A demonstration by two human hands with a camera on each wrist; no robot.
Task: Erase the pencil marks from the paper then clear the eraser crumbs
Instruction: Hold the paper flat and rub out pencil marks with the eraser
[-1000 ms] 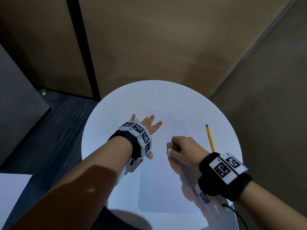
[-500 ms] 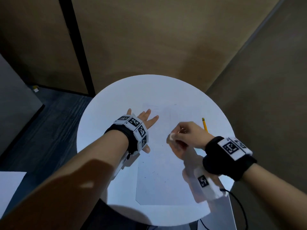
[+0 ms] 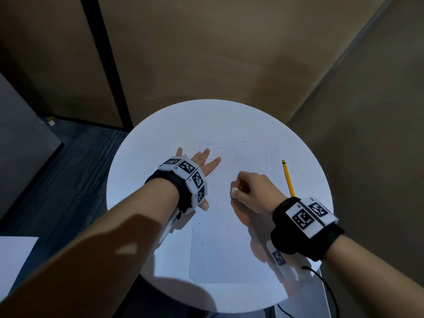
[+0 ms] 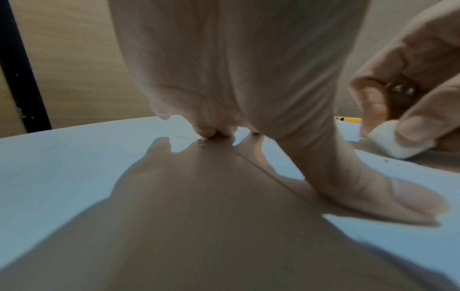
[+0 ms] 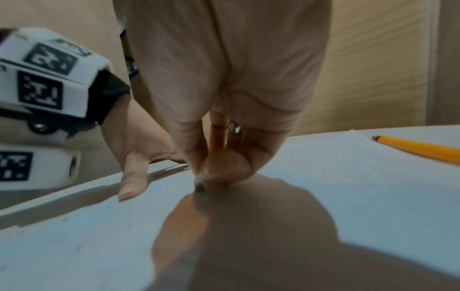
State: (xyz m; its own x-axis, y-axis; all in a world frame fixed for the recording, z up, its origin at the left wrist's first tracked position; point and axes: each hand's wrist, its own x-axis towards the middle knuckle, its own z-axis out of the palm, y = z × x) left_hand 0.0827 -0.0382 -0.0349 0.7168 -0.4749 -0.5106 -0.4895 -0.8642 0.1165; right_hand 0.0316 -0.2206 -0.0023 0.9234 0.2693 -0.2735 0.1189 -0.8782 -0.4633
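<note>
White eraser [image 4: 393, 140], yellow pencil [image 3: 288, 179], white table [image 3: 160, 138]

Round counter [image 3: 142, 180]: smooth, glossy white surface mirroring the hands. Paper [image 3: 229, 249]: matt white sheet, flat, speckled with dark crumbs. Eraser [image 4: 388, 141]: soft-looking matt white block. Pencil [image 3: 288, 177]: glossy yellow-painted shaft. Walls [image 3: 206, 53]: matt wood-grain panels. Wristbands [image 3: 296, 239]: black cloth.

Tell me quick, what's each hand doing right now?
Left hand: open, fingers spread flat, pressing on the paper.
Right hand: closed, pinching the white eraser against the paper.
</note>
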